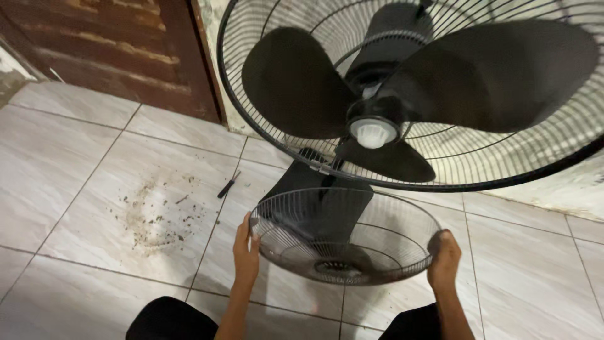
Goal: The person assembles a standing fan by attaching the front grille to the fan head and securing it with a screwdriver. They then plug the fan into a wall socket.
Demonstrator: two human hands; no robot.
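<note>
— how does that grille (345, 236) feel to you?

— light, i judge. it's thin wire, a wide shallow dome, so it likely flexes if i squeeze it and could bend out of round. bare wire is a bit slick too. the outer rim is the stiffest part, so that's where i take it, one hand on each side.

— so where are your hands?

— my left hand (246, 247) is closed on the rim's left edge, thumb over the top. my right hand (444, 259) is clamped on the right edge, fingers curled under. the grille sits level between them, open side up.

— and where is it?

— held above the floor (69, 157), in front of my knees, just below the fan (402, 88), whose blades (296, 82) are bare. a screwdriver (228, 185) lies on the floor to the left, well apart.
</note>
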